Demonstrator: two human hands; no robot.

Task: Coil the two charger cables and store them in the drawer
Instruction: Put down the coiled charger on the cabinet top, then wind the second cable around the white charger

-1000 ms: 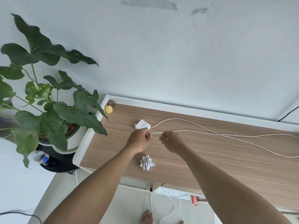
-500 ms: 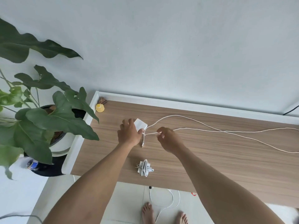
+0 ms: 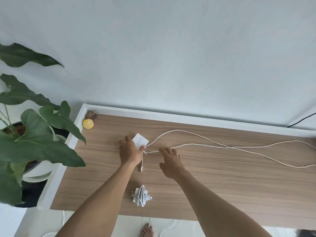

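My left hand (image 3: 130,152) pinches the white charger block (image 3: 140,140), half hidden | my right hand (image 3: 171,162) spread, empty | long cable (image 3: 227,147) runs off the counter (image 3: 222,185) edge, end cut off

Single head-worn wide-angle view, looking forward and steeply down from above both forearms. Near enough to fill the lower frame with arms; desk (image 3: 222,185) beneath the fingers (image 3: 164,151), wall (image 3: 171,57) beyond the fingertips, floor (image 3: 130,226) and a bare foot (image 3: 147,230) behind the wrists.
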